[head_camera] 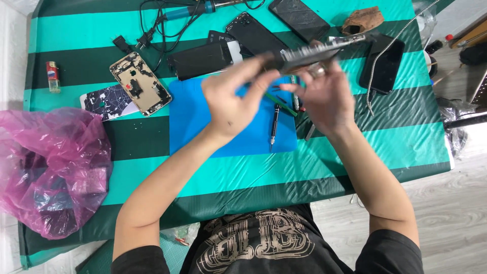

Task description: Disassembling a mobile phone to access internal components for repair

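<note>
Both hands grip one opened phone (314, 53) edge-on above the blue mat (203, 119): the left hand (231, 99) pinches its near end, and the right hand (324, 99) closes around its middle from below. The phone hangs in the air over the bench (355, 152), tilted, with nothing under it but the mat and some loose tools. The main risk, as I judge it, is a slip: held only by thin edges, the phone could twist out and drop onto the screwdriver (274, 124) and tweezers (309, 129) lying below. Too hard a squeeze could flex its frame. An elbow could also brush the pink plastic bag (50, 167).
</note>
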